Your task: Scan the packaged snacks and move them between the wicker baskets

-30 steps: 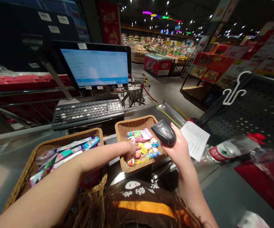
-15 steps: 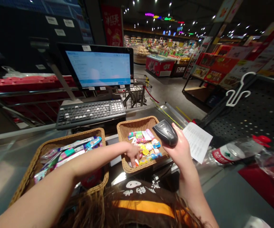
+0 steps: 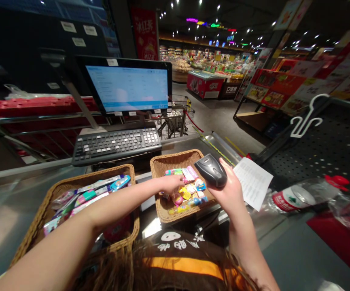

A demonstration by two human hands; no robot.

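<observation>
Grasp of the right hand [image 3: 231,190] is closed on a black handheld scanner [image 3: 211,170]; left hand [image 3: 172,185], among small packets [image 3: 188,174] in a wicker basket [image 3: 159,165], has indeterminable hold.

A: What've we got in our R hand [image 3: 228,189]?
B: Blk scanner [image 3: 211,171], smooth & rounded, tilted w/ its wide end up-left, just by the R rim of the wicker basket [image 3: 175,161] as we see it
A: Basket's state?
B: Tan, open-topped, roughly rect., w/ small bright pkgs [image 3: 189,188] lying jumbled inside
A: Which can we tell apart?
B: Pink pkt [image 3: 192,173] toward the back, yellow pc [image 3: 185,193] nr the middle, blue pc [image 3: 199,184] on the R, slim yellow pkt [image 3: 180,209] along the front
A: Our L hand [image 3: 172,186]?
B: Among the pkgs, L side; can't tell if it's gripping any
</observation>
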